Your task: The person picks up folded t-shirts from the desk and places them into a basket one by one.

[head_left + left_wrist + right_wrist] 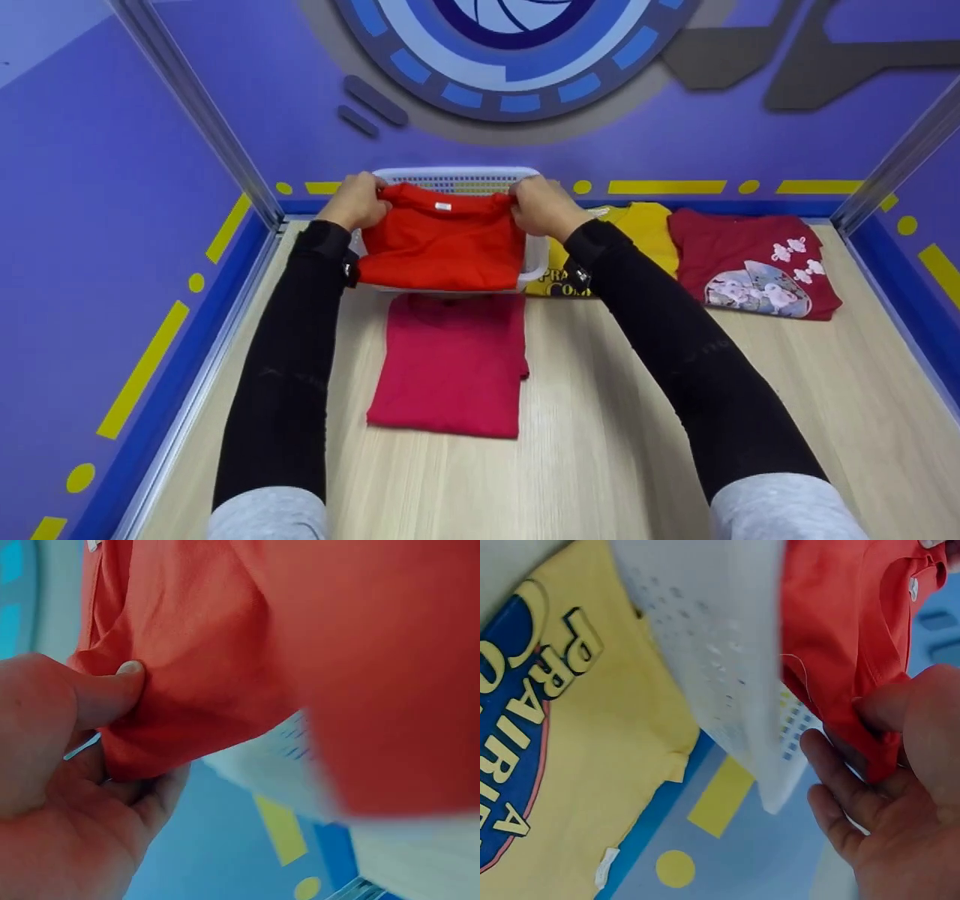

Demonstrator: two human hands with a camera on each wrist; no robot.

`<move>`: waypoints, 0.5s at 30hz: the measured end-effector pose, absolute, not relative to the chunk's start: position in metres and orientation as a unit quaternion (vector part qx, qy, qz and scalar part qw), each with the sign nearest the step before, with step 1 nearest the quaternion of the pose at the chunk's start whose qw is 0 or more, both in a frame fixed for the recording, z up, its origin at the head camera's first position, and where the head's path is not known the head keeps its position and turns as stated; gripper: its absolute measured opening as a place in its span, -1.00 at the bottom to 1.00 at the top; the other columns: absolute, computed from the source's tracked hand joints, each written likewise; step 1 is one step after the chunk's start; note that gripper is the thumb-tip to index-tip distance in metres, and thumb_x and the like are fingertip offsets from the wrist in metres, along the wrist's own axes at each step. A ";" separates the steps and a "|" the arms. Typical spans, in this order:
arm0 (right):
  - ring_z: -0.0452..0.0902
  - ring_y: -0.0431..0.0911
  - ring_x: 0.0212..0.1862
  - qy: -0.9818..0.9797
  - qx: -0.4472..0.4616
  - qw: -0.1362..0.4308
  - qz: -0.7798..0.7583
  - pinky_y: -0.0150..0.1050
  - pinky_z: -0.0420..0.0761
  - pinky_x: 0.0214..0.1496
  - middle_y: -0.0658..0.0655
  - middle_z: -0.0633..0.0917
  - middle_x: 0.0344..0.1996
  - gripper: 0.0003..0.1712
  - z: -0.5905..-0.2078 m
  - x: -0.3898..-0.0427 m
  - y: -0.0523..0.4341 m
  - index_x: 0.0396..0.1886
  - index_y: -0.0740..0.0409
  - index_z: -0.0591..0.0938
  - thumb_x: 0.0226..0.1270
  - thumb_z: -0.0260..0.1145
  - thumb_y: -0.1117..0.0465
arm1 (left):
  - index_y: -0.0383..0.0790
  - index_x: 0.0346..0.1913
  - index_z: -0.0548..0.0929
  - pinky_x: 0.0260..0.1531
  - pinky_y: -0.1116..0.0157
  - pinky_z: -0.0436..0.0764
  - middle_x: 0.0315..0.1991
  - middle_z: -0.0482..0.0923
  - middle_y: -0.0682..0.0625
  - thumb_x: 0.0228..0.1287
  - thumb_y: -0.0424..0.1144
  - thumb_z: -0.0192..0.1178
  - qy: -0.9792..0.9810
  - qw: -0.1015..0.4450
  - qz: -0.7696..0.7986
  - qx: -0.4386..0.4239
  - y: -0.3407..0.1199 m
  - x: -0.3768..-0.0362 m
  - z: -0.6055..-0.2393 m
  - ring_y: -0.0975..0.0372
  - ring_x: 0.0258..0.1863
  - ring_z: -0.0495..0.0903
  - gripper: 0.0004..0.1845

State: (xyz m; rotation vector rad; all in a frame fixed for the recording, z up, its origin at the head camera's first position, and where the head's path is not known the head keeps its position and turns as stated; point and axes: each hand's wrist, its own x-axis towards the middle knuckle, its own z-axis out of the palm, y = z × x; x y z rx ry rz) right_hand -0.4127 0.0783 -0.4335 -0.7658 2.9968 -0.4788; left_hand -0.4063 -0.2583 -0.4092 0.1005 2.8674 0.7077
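Note:
An orange-red shirt [446, 240] with a small white label at its neckline lies partly over a white perforated basket [536, 259]. My left hand [358, 201] pinches the shirt's upper left corner; in the left wrist view the thumb [129, 682] presses on top of the cloth with fingers beneath. On the opposite side my right hand [544, 206] pinches the other upper corner between thumb and fingers, as the right wrist view also shows. The shirt's front edge hangs over the basket's near rim. The basket's inside is mostly hidden by the cloth.
A folded crimson shirt [454, 367] lies on the wooden table [585, 450] in front of the basket. To the right lie a yellow printed shirt [649, 232] and a dark red shirt [750, 262]. Blue-purple panels [247, 67] enclose the table's back and sides.

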 end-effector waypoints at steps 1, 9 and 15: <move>0.70 0.23 -0.10 0.958 -0.246 0.003 -0.144 0.15 0.73 0.09 0.38 0.80 -0.05 -0.76 -0.436 -0.413 0.077 -0.05 0.32 0.76 0.56 0.22 0.28 | -0.35 0.51 0.57 0.42 -0.04 0.58 0.43 0.58 -0.39 0.61 -0.32 0.14 0.966 0.097 0.238 0.032 -0.258 -0.407 -0.413 -0.12 0.33 0.58 -0.50; 0.77 0.31 0.02 0.966 -0.251 0.008 -0.061 0.26 0.71 0.28 0.38 0.81 -0.07 -0.76 -0.451 -0.414 0.062 -0.11 0.33 0.76 0.54 0.24 0.27 | -0.43 0.53 0.52 0.52 -0.04 0.54 0.48 0.54 -0.38 0.53 -0.34 0.13 0.965 0.126 0.231 0.011 -0.258 -0.411 -0.440 -0.09 0.34 0.55 -0.43; 0.76 0.32 0.08 0.973 -0.227 0.019 -0.045 0.27 0.63 0.39 0.38 0.82 -0.02 -0.75 -0.454 -0.422 0.056 -0.08 0.35 0.77 0.47 0.27 0.28 | -0.42 0.44 0.59 0.38 0.00 0.58 0.42 0.57 -0.37 0.40 -0.43 0.07 0.968 0.126 0.219 0.007 -0.251 -0.414 -0.437 -0.08 0.21 0.52 -0.44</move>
